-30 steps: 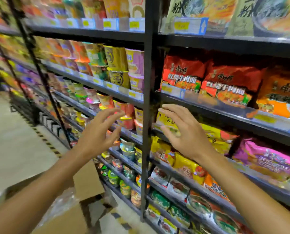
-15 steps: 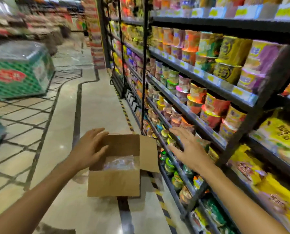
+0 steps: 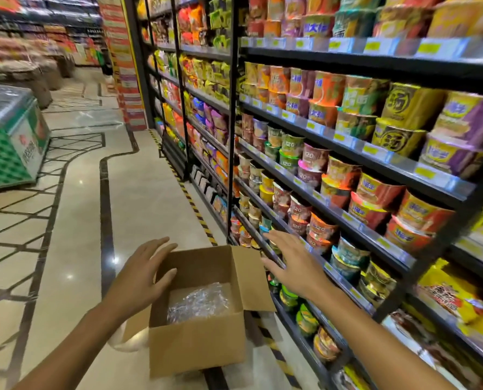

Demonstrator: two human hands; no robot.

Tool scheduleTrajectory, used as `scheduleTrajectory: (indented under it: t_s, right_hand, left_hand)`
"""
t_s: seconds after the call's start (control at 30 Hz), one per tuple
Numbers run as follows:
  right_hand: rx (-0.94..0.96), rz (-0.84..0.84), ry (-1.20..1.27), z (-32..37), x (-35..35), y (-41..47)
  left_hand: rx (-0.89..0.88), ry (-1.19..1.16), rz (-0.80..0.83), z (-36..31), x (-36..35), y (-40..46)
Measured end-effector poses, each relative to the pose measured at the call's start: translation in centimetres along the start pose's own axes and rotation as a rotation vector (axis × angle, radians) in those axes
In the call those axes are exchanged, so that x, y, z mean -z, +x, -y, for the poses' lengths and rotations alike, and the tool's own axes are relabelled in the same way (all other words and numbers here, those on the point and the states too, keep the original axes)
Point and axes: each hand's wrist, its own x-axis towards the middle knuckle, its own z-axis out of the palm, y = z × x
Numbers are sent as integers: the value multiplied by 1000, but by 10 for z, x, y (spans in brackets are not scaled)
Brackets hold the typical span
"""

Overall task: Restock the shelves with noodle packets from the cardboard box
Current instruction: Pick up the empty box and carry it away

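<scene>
An open cardboard box [image 3: 198,339] stands on the floor beside the shelves, with crumpled clear plastic [image 3: 199,302] lying inside it. My left hand [image 3: 141,277] hovers over the box's left rim with fingers spread, holding nothing. My right hand [image 3: 291,266] reaches over the right flap, fingers straight, also holding nothing. Yellow noodle packets [image 3: 457,299] sit on a lower shelf at the far right. No noodle packet shows inside the box.
Black shelves [image 3: 355,161] full of cup noodles run along the right side. A green chest freezer [image 3: 12,147] stands at the left. Polished tiled aisle floor [image 3: 139,192] stretches ahead, with yellow-black tape along the shelf base.
My view swung from the packet shelves down to the box on the floor. Both hands dropped from shelf height and now hang over the box's open top.
</scene>
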Motion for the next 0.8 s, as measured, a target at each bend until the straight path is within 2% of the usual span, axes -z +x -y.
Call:
scheduleTrajectory:
  t_s: [0.3, 0.5, 0.63, 0.8]
  right_hand:
    - [-82, 82, -37, -35, -55, 47]
    - [-114, 149, 28, -84, -134, 123]
    - [-162, 242, 90, -120, -200, 173]
    - [-195, 303, 55, -172, -284, 209]
  left_hand:
    - [-24, -72, 81, 52, -69, 53]
    - [97, -78, 192, 118, -141, 87]
    - [255, -77, 275, 168, -187, 104]
    - [358, -58, 331, 233, -262, 119]
